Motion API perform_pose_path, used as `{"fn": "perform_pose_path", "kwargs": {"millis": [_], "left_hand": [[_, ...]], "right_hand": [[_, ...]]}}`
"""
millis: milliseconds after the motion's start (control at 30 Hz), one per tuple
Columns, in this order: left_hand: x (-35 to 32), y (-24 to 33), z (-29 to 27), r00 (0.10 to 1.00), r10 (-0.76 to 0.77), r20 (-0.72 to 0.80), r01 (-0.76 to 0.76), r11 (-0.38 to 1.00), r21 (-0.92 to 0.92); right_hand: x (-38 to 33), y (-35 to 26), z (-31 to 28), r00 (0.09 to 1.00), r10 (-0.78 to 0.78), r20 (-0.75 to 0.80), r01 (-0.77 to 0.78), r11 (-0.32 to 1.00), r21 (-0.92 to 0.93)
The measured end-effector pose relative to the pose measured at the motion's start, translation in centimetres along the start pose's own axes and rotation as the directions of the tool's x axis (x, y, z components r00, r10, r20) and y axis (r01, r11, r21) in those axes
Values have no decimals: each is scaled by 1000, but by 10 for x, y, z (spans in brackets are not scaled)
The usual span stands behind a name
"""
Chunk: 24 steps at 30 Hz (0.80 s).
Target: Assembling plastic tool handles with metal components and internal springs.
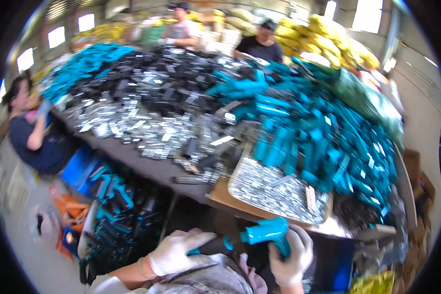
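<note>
My right hand (290,255), in a white glove, grips a teal plastic pistol-shaped part (266,231) by its handle, just below the table's near edge. My left hand (177,251), also gloved, reaches in from the left with fingers spread toward a small teal piece (228,243) at the part's rear end; whether it touches or holds that piece I cannot tell. Straight ahead on the table sits a metal tray (240,172) of small silver pieces.
A long dark table (147,165) carries heaps of teal parts (328,142), black parts and silver metal pieces. A bin of teal and black parts (117,210) stands below left. A seated person (32,132) works at left, two more at the far side. Yellow sacks (323,34) behind.
</note>
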<state>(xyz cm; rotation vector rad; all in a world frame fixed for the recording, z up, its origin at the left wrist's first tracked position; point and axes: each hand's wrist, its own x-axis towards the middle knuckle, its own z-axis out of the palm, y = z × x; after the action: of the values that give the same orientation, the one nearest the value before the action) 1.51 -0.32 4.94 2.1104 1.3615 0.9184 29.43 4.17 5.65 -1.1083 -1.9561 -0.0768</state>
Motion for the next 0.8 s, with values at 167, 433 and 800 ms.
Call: {"fn": "perform_pose_path", "kwargs": {"millis": [167,433,800], "left_hand": [[-20,-22,0,949,-110,294,98,994,53],[-19,8,-12,893,-210,399,197,978,72],[-24,-88,44,687,90,721,463,710,-530]], "right_hand": [[-4,-12,-17,967,24,255,-15,999,-39],[-32,17,-2,597,157,786,-793,259,551],[-14,-15,17,519,-782,346,679,623,389]]}}
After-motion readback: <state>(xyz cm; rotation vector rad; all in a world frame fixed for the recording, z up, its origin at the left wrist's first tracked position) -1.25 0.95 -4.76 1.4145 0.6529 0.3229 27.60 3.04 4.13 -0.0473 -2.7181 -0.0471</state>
